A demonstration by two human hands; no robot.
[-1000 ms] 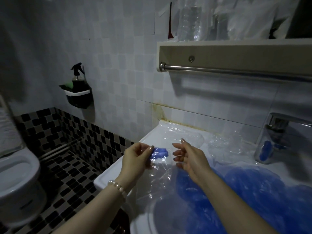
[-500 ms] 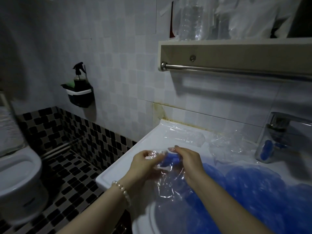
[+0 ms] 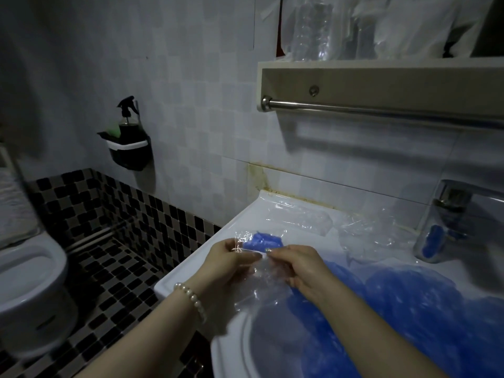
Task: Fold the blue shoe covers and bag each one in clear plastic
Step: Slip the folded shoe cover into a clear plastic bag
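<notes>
A folded blue shoe cover (image 3: 263, 241) sits inside a clear plastic bag (image 3: 259, 279) held over the left part of the white sink (image 3: 191, 271). My left hand (image 3: 229, 261) pinches the bag's upper left edge. My right hand (image 3: 300, 268) pinches the bag just right of it, fingertips nearly touching the left hand's. The rest of the bag hangs down crumpled below both hands. A heap of loose blue shoe covers (image 3: 409, 309) fills the basin on the right. More clear bags (image 3: 300, 218) lie flat on the sink's back ledge.
A chrome tap (image 3: 447, 214) stands at the back right. A shelf with a metal towel bar (image 3: 381, 109) hangs above the sink. A toilet (image 3: 30, 271) is at the left, a wall holder with a spray bottle (image 3: 128, 137) beyond it.
Both hands have come together on the bag's top edge. The blue shoe cover, held in the open a second ago, is now inside the clear bag.
</notes>
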